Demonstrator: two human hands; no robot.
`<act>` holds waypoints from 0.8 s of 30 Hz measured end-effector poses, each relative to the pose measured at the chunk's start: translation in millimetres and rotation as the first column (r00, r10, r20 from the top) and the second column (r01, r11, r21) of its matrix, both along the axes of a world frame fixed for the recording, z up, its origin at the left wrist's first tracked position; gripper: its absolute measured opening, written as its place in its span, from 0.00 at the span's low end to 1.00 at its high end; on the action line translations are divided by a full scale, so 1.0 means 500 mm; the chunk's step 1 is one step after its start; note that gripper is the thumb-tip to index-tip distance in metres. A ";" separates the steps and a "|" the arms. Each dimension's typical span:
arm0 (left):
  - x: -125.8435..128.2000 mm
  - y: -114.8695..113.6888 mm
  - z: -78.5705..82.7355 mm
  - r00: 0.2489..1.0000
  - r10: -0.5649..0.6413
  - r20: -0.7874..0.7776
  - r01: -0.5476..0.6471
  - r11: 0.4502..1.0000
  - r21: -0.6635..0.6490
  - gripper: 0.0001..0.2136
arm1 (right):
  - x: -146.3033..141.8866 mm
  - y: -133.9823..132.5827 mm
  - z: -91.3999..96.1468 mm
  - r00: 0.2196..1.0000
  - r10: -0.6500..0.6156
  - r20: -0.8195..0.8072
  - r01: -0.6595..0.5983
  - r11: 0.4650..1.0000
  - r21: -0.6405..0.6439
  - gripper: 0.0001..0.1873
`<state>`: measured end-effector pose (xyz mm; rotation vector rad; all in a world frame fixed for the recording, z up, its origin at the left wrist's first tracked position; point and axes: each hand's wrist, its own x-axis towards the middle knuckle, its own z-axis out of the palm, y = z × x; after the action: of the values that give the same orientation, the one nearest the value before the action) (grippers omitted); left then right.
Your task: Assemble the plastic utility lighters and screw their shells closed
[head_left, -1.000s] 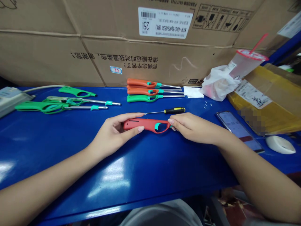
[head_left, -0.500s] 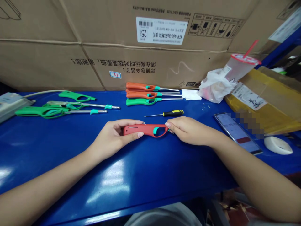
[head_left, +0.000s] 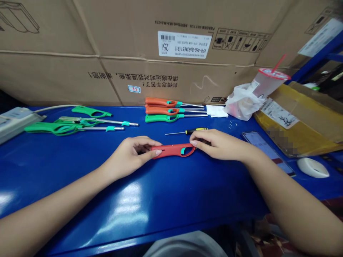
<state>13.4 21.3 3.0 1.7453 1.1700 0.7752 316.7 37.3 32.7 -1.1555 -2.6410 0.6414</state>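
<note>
A red long-necked gas lighter [head_left: 172, 150] with a teal trigger lies level between my two hands. My left hand [head_left: 136, 151] pinches its handle end between thumb and fingers. At the trigger-loop end, my right hand [head_left: 211, 142] grips the lighter with thumb and fingertips; its metal tube is hidden behind that hand. Just beyond my right fingers lies a screwdriver [head_left: 189, 131] with a black and yellow handle. Farther back, orange lighters [head_left: 160, 102] and a green lighter [head_left: 160, 117] lie side by side.
Opened green lighters [head_left: 50, 128] and a loose green shell [head_left: 91, 111] lie at the left beside a power strip [head_left: 18, 119]. On the right are a phone [head_left: 268, 151], a white mouse [head_left: 313, 167], a bagged item [head_left: 242, 103], a cup [head_left: 270, 82] and a yellow package [head_left: 302, 125]. Cardboard [head_left: 128, 67] stands behind.
The red lighter has shifted slightly right in view. My left thumb now lies nearer its handle end, and my right fingers have shifted over the trigger-loop end. The camera view has tilted a little.
</note>
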 end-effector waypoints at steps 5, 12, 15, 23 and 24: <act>0.007 -0.013 0.009 0.998 0.009 0.060 -0.004 0.996 -0.085 0.15 | -0.024 -0.010 -0.022 0.992 0.044 -0.120 -0.037 0.998 0.053 0.10; 0.012 -0.023 -0.005 0.995 -0.054 -0.080 0.068 0.981 0.183 0.15 | -0.023 0.002 -0.038 0.996 0.023 -0.081 -0.013 0.992 0.122 0.10; 0.010 -0.024 -0.013 0.979 -0.100 -0.179 0.147 0.951 0.272 0.17 | -0.017 0.007 -0.037 0.992 0.054 -0.117 -0.036 0.988 0.150 0.10; 0.000 -0.024 -0.019 0.945 -0.111 -0.308 0.226 0.902 0.368 0.21 | 0.025 0.036 -0.045 0.960 -0.267 -0.086 0.281 0.902 0.327 0.14; 0.000 -0.024 -0.018 0.946 -0.112 -0.303 0.223 0.904 0.363 0.20 | 0.030 0.040 -0.048 0.951 -0.299 -0.081 0.309 0.904 0.294 0.13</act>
<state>13.2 9.4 -6.1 2.3208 1.0699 0.7111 331.8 57.1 8.8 -1.3995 -2.3466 0.1848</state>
